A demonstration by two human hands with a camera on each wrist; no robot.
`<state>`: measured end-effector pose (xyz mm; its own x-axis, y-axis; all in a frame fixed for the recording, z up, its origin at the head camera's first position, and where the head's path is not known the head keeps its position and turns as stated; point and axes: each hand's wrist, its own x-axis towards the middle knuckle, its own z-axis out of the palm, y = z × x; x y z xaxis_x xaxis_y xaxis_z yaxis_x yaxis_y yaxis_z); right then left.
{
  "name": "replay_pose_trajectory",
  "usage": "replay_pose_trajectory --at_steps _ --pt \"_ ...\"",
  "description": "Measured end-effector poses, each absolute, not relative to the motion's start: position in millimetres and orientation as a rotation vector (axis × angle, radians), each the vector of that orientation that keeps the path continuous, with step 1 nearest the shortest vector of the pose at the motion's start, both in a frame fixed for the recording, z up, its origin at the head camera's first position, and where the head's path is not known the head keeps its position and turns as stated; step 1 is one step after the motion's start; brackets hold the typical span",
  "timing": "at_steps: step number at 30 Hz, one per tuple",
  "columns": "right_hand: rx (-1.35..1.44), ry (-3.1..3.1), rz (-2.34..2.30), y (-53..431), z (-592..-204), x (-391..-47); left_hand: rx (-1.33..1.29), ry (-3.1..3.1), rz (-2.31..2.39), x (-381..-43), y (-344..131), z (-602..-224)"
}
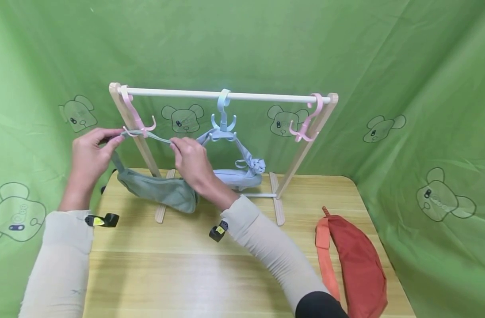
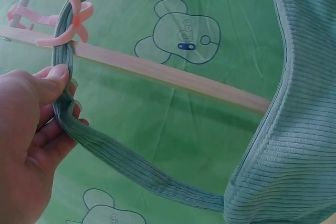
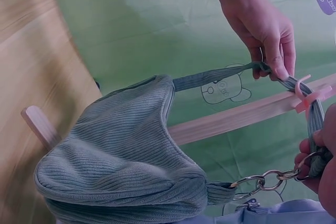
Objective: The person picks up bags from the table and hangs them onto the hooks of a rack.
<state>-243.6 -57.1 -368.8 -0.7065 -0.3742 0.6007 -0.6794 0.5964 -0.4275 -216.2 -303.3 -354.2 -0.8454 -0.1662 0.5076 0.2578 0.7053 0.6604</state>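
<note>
A green corduroy shoulder bag [image 1: 158, 190] hangs by its strap [image 2: 131, 169] below the pink hook [image 1: 135, 114] at the rack's left end. My left hand [image 1: 93, 150] pinches the strap to the left of that hook, between thumb and fingers. On the other side, my right hand [image 1: 192, 163] grips the strap near its metal chain links [image 3: 270, 180]. Between the two hands, the strap passes among the hook's prongs; whether the hook bears any weight I cannot tell. In the head view, my right hand and wrist hide part of the green bag's right side.
A light blue bag [image 1: 236, 178] hangs from the blue hook [image 1: 223, 117] mid-bar. Another pink hook [image 1: 306, 126] hangs at the right end of the white bar [image 1: 262, 96]. On the wooden table [image 1: 178, 274], a red bag [image 1: 359, 265] with an orange strap lies at right.
</note>
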Motion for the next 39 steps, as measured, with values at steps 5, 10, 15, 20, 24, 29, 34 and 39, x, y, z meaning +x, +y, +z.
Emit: replay_pose_trajectory --at_steps 5,10,15,20,24,29,34,39 --pt "0.841 -2.377 0.88 -59.1 -374.1 -242.9 -0.059 -2.346 -1.087 -217.2 -302.0 -361.7" --pt "0.853 -2.377 0.852 -60.7 -378.4 -241.1 -0.032 -2.346 -1.114 -216.0 -300.1 -367.1" --pt "0.864 -2.382 0.835 -62.2 -381.9 -239.5 -0.01 -2.312 -1.112 -212.7 -297.5 -372.8" --pt "0.852 -2.39 0.852 -63.9 -384.8 -238.3 0.044 -2.281 -1.129 -210.4 -295.7 -380.3" --pt "0.834 -2.382 0.88 -64.2 -388.7 -237.4 0.087 -2.24 -1.151 -208.6 -293.2 -386.4" --pt "0.821 -2.365 0.925 -61.4 -393.4 -235.8 0.099 -2.168 -1.189 -207.2 -289.6 -393.5" --pt "0.826 -2.344 0.96 -59.6 -397.7 -233.3 0.117 -2.133 -1.205 -205.3 -288.2 -399.7" --pt "0.821 -2.349 0.95 -59.6 -401.4 -230.6 0.112 -2.129 -1.214 -200.6 -288.8 -405.1"
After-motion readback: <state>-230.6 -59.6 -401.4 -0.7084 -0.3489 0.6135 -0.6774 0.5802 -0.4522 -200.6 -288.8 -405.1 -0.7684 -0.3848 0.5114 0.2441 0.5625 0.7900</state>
